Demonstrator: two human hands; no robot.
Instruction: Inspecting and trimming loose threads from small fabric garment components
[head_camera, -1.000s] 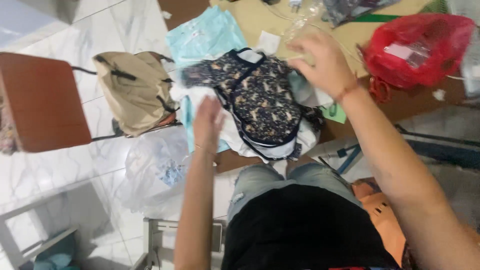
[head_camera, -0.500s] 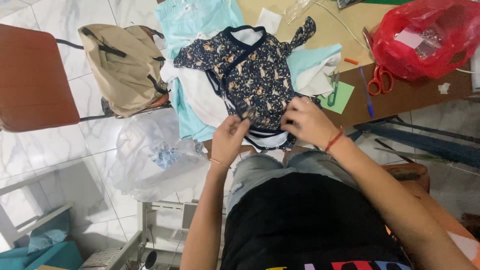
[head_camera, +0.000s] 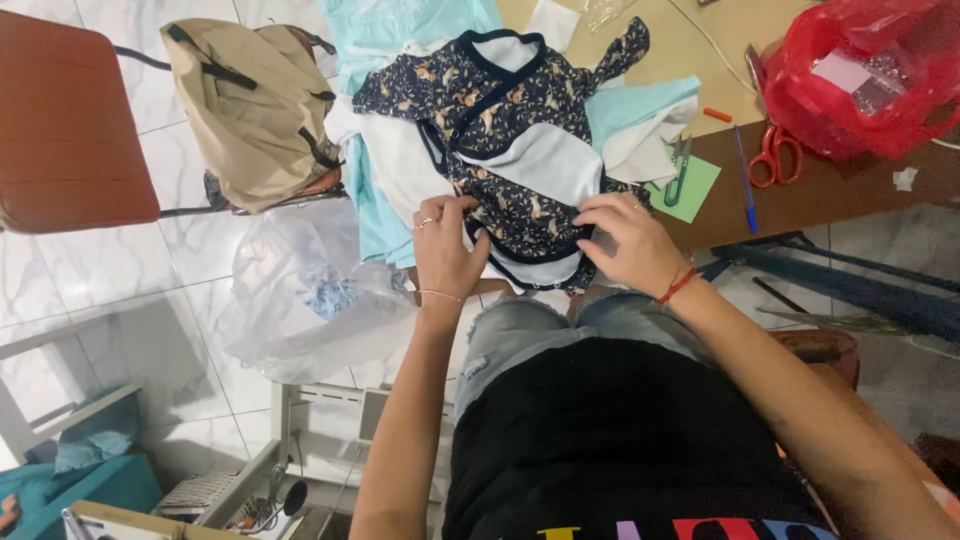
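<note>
Both hands, left hand (head_camera: 445, 245) and right hand (head_camera: 628, 240), pinch the near hem of the dark garment (head_camera: 510, 150). It lies on the table (head_camera: 850, 190) edge, long axis near-to-far, neck pointing far.

Two hands, left hand (head_camera: 445, 250) and right hand (head_camera: 628, 240); one patterned garment (head_camera: 510, 130); one tan backpack (head_camera: 250, 110); one red bag (head_camera: 860, 80); one red-handled scissors (head_camera: 768, 155); one blue pen (head_camera: 746, 180); one brown chair (head_camera: 65, 125).

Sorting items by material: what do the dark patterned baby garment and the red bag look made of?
The dark patterned garment under both hands looks like soft, matte knit cotton: it creases limply. The red bag looks like thin glossy plastic, translucent and crinkled with highlights.
</note>
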